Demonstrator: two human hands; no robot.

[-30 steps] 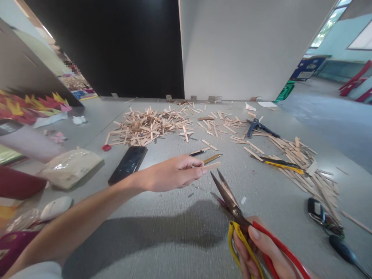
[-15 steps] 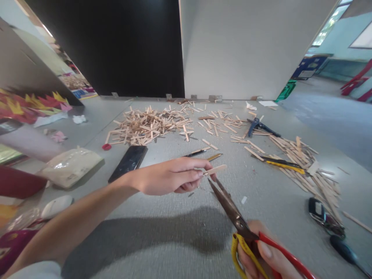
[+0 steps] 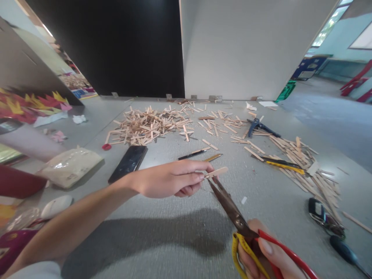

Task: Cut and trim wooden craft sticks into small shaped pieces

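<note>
Pinched between the thumb and fingers of my left hand [image 3: 177, 179] is a pale wooden craft stick [image 3: 217, 171], its rounded end pointing right. My right hand [image 3: 273, 254] grips scissors [image 3: 232, 211] with one yellow and one red handle. Their dark blades are slightly apart, and the tips reach up to the stick close to my left fingertips. Whether the blades touch the stick I cannot tell. Just beyond my left hand lie a black pen [image 3: 192, 154] and a yellowish pointed tool [image 3: 213, 157].
Behind is a heap of cut sticks [image 3: 151, 126]. More sticks [image 3: 290, 151] lie right, with blue-handled pliers [image 3: 255, 126] and a yellow cutter knife [image 3: 285, 166]. A phone [image 3: 128, 163] and plastic packet [image 3: 72, 166] lie left; keys [image 3: 325, 217] lie right. Upright boards [image 3: 232, 50] stand at the back.
Both hands stay nearly in place. The stick has shifted very slightly, and the scissor tips remain close beside it.
</note>
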